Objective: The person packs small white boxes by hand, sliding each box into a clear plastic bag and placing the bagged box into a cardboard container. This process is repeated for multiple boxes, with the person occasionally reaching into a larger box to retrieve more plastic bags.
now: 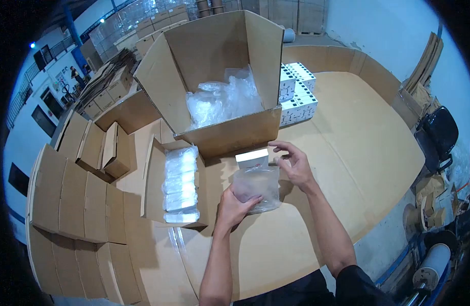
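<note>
My left hand (235, 207) is closed on a clear plastic bag (260, 187), its thumb lying across the bag's front. A small white box (252, 159) stands out above the bag's upper edge; its lower part is behind or inside the plastic. Just to the right of the box is my right hand (297, 167), fingers bent and apart, with nothing visible between them. To the left, an open carton (152, 188) holds a row of several white boxes wrapped in clear plastic (181, 183).
A large open carton (230, 135) with loose clear bags (222, 102) stands behind my hands. White printed boxes (298, 108) are stacked to its right. Brown cartons (69, 204) line the table's left side. A black chair (439, 135) and a roll (433, 265) are at the right.
</note>
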`<control>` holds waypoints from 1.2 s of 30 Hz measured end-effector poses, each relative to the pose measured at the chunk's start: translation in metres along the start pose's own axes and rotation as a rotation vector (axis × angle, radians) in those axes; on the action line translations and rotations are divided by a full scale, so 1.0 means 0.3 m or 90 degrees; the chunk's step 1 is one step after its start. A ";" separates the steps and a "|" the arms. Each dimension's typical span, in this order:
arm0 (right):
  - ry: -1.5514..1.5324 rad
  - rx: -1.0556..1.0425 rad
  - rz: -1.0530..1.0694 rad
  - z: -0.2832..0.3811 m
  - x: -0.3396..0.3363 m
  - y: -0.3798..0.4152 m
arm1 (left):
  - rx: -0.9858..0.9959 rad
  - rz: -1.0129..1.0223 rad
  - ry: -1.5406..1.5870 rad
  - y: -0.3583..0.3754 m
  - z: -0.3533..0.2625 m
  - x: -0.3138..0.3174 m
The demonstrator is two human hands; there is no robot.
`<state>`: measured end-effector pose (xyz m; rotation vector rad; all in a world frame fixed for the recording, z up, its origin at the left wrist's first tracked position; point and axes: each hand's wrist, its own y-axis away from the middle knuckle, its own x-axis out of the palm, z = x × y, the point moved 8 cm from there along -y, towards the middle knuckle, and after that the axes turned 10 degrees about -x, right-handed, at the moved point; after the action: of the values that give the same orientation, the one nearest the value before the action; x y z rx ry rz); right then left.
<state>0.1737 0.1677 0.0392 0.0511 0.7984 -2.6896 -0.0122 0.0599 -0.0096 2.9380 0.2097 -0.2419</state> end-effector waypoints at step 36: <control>-0.382 0.067 -0.227 -0.085 -0.006 0.033 | -0.048 0.070 -0.015 -0.004 -0.025 0.018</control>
<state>0.1772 0.1741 0.0128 -0.9051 0.5054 -2.8097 -0.0061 0.0632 -0.0034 2.8583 0.0526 -0.2461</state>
